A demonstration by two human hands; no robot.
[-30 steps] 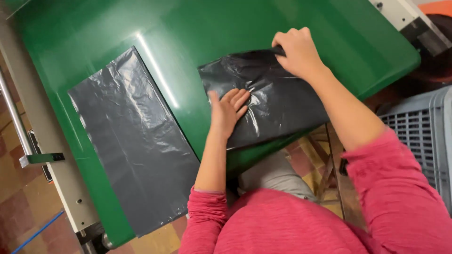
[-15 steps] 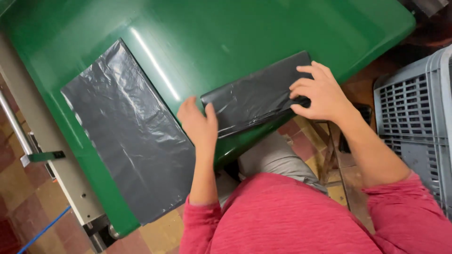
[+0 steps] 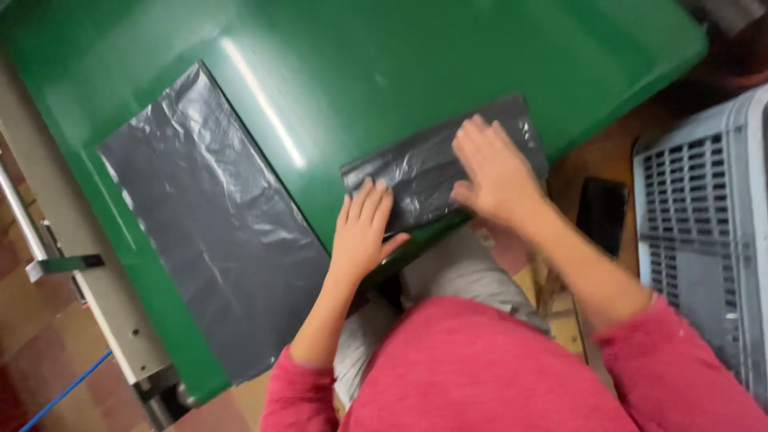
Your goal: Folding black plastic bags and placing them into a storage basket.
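Note:
A folded black plastic bag [image 3: 416, 164] lies as a narrow strip near the front edge of the green table [image 3: 384, 64]. My left hand [image 3: 364, 232] lies flat on the strip's left end, fingers together. My right hand [image 3: 496, 172] presses flat on its right half, fingers spread. Neither hand grips anything. A second black plastic bag [image 3: 212, 216] lies spread flat on the left part of the table, apart from both hands.
A grey slotted plastic crate [image 3: 704, 232] stands on the floor at the right. A dark flat object [image 3: 602, 214] lies on the floor beside it. A metal frame post [image 3: 72, 264] runs along the table's left side.
The bag under my hands has been folded from a wide sheet into a narrow strip. My right hand came down from the bag's far corner to press flat on the strip.

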